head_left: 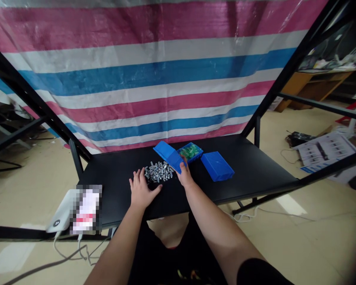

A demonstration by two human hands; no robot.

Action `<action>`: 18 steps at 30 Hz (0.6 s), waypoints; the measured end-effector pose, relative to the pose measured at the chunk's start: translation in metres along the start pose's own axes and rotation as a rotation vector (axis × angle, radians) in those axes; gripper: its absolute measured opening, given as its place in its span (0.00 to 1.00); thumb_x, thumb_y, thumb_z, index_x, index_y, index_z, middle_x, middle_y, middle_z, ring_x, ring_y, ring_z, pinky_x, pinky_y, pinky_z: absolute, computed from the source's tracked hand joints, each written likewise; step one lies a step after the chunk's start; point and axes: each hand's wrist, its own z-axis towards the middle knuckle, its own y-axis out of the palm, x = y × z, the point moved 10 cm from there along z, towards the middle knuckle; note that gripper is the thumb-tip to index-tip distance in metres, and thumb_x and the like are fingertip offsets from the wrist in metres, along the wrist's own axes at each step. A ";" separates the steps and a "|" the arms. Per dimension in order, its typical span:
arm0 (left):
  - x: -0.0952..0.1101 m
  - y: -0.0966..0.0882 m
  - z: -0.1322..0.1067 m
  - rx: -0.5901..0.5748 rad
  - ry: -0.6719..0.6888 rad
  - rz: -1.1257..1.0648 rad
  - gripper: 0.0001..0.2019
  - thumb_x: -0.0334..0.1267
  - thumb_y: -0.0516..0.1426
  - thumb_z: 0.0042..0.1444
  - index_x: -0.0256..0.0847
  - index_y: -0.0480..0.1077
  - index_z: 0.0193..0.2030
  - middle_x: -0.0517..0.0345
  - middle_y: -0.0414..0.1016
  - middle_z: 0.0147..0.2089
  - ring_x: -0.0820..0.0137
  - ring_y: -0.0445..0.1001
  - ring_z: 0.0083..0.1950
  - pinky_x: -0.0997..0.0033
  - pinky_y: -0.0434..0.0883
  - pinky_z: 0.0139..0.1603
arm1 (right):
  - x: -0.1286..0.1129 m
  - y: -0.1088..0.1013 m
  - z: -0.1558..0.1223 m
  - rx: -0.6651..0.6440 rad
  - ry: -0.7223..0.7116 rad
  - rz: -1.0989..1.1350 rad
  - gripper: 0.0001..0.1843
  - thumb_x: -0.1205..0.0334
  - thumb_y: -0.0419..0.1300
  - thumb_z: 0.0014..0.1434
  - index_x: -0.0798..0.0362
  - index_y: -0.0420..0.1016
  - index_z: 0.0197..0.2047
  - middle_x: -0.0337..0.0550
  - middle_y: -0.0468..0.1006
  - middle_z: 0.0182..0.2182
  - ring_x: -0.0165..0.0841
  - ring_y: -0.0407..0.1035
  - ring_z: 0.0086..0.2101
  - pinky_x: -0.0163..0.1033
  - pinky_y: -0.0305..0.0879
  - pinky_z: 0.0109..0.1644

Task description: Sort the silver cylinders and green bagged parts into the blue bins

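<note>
A heap of small silvery metal pieces (160, 172) lies on the black table. My left hand (141, 189) rests at the heap's left side with fingers spread; its fingertips are close to the nearest pieces. In my right hand (184, 173) is a blue plastic bin (169, 155), gripped by its near end and tilted over the heap's far right side. The inside of this bin is hidden from me. Just behind that hand sits a second blue bin (191, 152) with green, partly clear pieces in it. To the right, another blue bin (218, 166) appears to lie upside down.
The black table (255, 166) has a dark metal frame (268, 95) around it. Behind hangs a striped plastic sheet (166, 91). A white power bank (63, 209) with cables and a blurred phone-like object (86, 209) sit at the left front corner.
</note>
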 end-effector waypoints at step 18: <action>0.022 0.035 0.044 -0.086 0.117 -0.178 0.35 0.59 0.59 0.58 0.48 0.62 0.68 0.41 0.60 0.72 0.45 0.48 0.77 0.31 0.37 0.73 | -0.002 0.016 -0.001 -0.001 0.215 0.388 0.43 0.24 0.52 0.57 0.51 0.71 0.59 0.53 0.78 0.55 0.50 0.72 0.56 0.64 0.62 0.65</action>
